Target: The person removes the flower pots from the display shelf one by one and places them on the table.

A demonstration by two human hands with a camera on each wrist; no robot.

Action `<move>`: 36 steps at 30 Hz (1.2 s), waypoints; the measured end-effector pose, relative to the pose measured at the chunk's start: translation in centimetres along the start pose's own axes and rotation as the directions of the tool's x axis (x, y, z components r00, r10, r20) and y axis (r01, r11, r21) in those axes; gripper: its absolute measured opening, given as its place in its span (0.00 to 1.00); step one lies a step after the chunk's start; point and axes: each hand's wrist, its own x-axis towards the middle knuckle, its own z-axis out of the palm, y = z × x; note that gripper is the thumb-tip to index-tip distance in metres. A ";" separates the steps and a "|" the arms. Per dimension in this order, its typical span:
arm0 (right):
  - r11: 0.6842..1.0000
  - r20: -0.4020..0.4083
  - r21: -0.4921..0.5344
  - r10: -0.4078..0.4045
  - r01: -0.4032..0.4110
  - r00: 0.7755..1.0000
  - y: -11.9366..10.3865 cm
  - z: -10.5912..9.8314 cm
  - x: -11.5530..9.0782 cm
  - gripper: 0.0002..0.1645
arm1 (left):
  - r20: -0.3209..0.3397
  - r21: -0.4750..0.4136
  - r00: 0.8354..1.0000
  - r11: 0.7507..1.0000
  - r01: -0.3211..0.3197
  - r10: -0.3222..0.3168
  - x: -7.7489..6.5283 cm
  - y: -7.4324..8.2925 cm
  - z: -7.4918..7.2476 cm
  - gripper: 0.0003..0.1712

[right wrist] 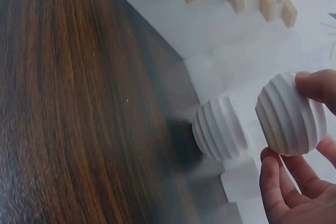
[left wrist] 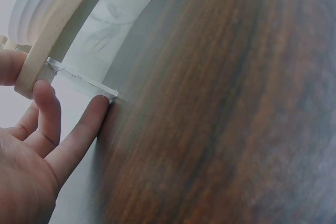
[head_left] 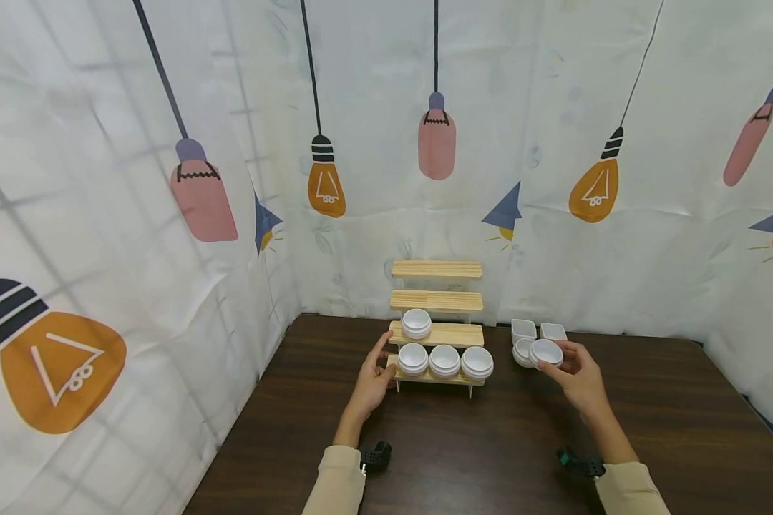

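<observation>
My left hand [head_left: 371, 384] pinches the left end of the lowest plank of a tiered wooden display stand [head_left: 437, 333]. In the left wrist view, one fingertip touches the foot of the stand's clear leg [left wrist: 84, 80]. A row of white ribbed bowls, the middle one [head_left: 444, 360] among them, sits on the lowest step, and another white bowl [head_left: 416, 323] stands at the left of the second step. My right hand [head_left: 578, 378] holds a white ribbed bowl [right wrist: 291, 115] between thumb and fingers, lifted beside a similar bowl [right wrist: 220, 128] on the table.
Two white square dishes [head_left: 523, 329] stand behind the bowls at the right. The stand's upper two planks, such as the top one [head_left: 436, 269], bear nothing. A printed white curtain [head_left: 373, 250] closes off the back of the dark wooden table [head_left: 489, 450].
</observation>
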 end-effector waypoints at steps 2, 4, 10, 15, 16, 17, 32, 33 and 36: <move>1.000 -0.002 0.006 0.006 -0.006 1.000 0.1 -0.1 0.0 0.37 | 0.001 0.000 1.000 1.000 -0.001 0.001 0.0 0.0 0.0 0.40; 1.000 -0.003 0.005 0.017 -0.016 1.000 0.2 -0.2 0.0 0.38 | 0.003 -0.001 1.000 1.000 -0.003 0.003 0.0 0.0 0.0 0.40; 0.999 0.000 -0.022 0.034 -0.034 0.999 0.5 -0.6 0.1 0.39 | 0.006 -0.007 1.000 1.000 -0.003 0.003 0.0 0.0 0.0 0.40; 0.998 -0.008 -0.044 0.036 -0.036 0.999 0.8 -0.9 0.3 0.38 | 0.006 -0.007 1.000 1.000 0.003 -0.003 0.0 0.0 0.0 0.40; 0.998 -0.009 -0.048 0.037 -0.037 0.999 0.9 -0.9 0.4 0.38 | 0.006 -0.007 1.000 1.000 0.002 -0.002 0.0 0.0 0.0 0.40; 0.998 -0.011 -0.051 0.039 -0.040 0.999 0.9 -1.0 0.4 0.38 | 0.006 -0.008 1.000 1.000 0.002 -0.002 0.0 0.0 -0.1 0.40; 0.986 0.001 -0.108 0.125 -0.124 0.992 1.8 -1.7 0.8 0.42 | 0.005 0.000 1.000 1.000 0.000 0.000 0.0 -0.1 -0.2 0.40; 0.985 0.002 -0.112 0.129 -0.128 0.992 2.0 -1.7 0.8 0.42 | 0.006 0.001 1.000 1.000 -0.001 0.001 0.0 -0.1 -0.2 0.40; 0.984 0.004 -0.117 0.135 -0.134 0.991 2.3 -1.7 0.9 0.43 | 0.010 0.001 1.000 1.000 0.003 -0.003 0.1 0.0 -0.2 0.40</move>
